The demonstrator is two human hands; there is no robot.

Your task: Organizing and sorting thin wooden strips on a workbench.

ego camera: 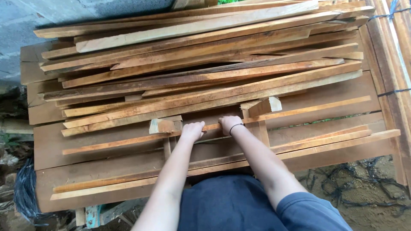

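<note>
Wooden strip (128,140), thin and long, lying near frame centre on a wide flat board (334,92), running from 8 o'clock up to 2 o'clock. Gripped by both hands side by side at mid-length: left hand (192,130) curled over it, fingers closed down on the wood; right hand (230,124) just at 3 o'clock of the left, also closed around the same strip, dark band on the wrist (236,127). Small wood block (162,125) touching the strip at 9 o'clock of the left hand; second angled block (265,105) at 1 o'clock of the right hand. More loose strips (325,143) at 4 o'clock, roughly parallel. Big untidy stack of long slats (205,55) at 12 o'clock, spread across the upper frame. Grey wall (25,25) at 10 o'clock. Black netting (359,179) on dirt at 4 o'clock. Blue shirt (239,205) at 6 o'clock.
</note>
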